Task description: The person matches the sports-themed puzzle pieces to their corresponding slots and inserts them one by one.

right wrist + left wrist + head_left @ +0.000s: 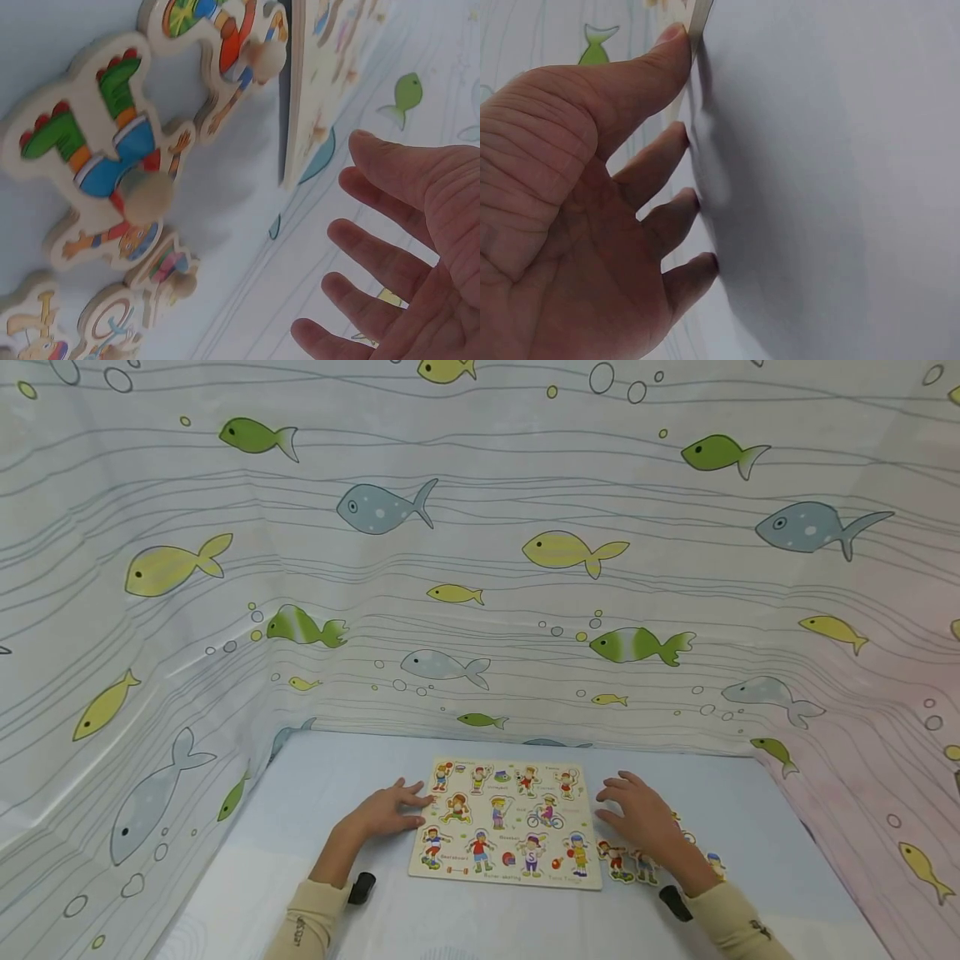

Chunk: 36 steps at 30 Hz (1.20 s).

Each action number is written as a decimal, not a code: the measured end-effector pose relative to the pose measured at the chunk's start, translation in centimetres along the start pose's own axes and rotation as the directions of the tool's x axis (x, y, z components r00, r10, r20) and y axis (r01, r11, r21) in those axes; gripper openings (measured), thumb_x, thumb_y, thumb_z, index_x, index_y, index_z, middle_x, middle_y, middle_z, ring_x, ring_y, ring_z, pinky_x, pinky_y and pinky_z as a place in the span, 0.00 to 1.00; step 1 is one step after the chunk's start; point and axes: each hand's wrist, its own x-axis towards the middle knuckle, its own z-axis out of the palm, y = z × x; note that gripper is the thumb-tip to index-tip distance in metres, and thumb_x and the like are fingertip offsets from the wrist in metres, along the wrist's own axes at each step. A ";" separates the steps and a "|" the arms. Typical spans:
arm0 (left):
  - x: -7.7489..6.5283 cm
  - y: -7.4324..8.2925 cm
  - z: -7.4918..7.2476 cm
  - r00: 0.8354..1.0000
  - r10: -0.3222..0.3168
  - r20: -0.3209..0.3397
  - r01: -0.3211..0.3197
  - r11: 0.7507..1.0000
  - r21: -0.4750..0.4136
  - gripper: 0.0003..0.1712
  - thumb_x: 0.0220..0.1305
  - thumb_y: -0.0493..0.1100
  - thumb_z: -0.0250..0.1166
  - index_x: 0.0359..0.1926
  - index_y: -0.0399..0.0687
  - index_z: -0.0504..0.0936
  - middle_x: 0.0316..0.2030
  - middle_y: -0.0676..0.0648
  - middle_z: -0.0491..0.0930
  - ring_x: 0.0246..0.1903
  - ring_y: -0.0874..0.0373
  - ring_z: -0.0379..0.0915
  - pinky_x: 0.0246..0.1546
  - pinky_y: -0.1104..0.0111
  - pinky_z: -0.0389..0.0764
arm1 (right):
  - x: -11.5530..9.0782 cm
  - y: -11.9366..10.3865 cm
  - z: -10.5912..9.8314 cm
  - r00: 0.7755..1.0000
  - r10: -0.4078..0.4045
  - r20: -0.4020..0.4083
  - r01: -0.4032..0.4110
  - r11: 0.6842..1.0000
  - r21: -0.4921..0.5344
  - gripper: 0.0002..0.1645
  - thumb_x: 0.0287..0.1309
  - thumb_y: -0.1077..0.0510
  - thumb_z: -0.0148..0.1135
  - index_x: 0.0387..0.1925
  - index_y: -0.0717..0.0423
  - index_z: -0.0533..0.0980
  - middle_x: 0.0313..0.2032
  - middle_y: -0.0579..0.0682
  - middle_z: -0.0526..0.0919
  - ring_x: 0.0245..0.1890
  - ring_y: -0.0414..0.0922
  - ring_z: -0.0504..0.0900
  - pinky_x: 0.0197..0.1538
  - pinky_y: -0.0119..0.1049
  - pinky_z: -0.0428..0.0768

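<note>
Head: wooden sports puzzle board flat on surface, figures up. Left hand at its left edge, fingers spread, gripping nothing. Right hand just off the right edge, fingers apart, nothing held; loose figure pieces near it, partly hidden.
Left wrist: thumb at board edge; can't tell if other fingertips touch down.
Right wrist: fingers well spread, clear of knobbed roller-skater piece; bicycle piece nearby.
</note>
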 end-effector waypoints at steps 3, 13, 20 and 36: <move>0.0 -0.1 0.1 1.000 0.000 0.001 0.000 1.000 0.004 0.25 0.60 0.47 0.70 0.58 0.46 0.82 0.68 0.39 0.67 0.70 0.30 0.49 0.64 0.36 0.55 | -0.1 0.6 -0.2 1.000 0.024 0.011 -0.024 1.000 0.012 0.13 0.53 0.53 0.75 0.40 0.51 0.85 0.54 0.57 0.81 0.65 0.62 0.67 0.61 0.62 0.69; 0.0 0.2 -0.2 1.000 -0.003 0.005 0.003 1.000 0.023 0.24 0.61 0.47 0.69 0.59 0.47 0.81 0.68 0.40 0.66 0.70 0.31 0.50 0.64 0.37 0.57 | -0.7 2.0 -0.9 0.997 0.073 0.033 -0.073 0.997 -0.008 0.13 0.53 0.54 0.74 0.40 0.53 0.85 0.54 0.58 0.81 0.65 0.65 0.66 0.62 0.64 0.67; -0.1 0.2 -0.2 1.000 -0.007 0.003 0.007 1.000 0.017 0.24 0.61 0.47 0.70 0.58 0.46 0.82 0.68 0.39 0.67 0.70 0.30 0.50 0.64 0.37 0.57 | -1.4 3.4 -0.9 0.989 0.126 0.078 -0.126 0.992 -0.007 0.14 0.55 0.52 0.72 0.42 0.54 0.84 0.56 0.60 0.80 0.67 0.65 0.63 0.63 0.66 0.64; 0.1 0.0 -0.1 1.000 0.013 0.003 -0.013 1.000 0.028 0.24 0.62 0.48 0.69 0.58 0.47 0.82 0.68 0.38 0.67 0.69 0.29 0.50 0.63 0.36 0.57 | -2.4 4.9 -1.1 0.988 0.127 0.084 -0.126 0.992 -0.015 0.06 0.54 0.56 0.72 0.33 0.53 0.85 0.54 0.63 0.80 0.64 0.69 0.65 0.60 0.66 0.68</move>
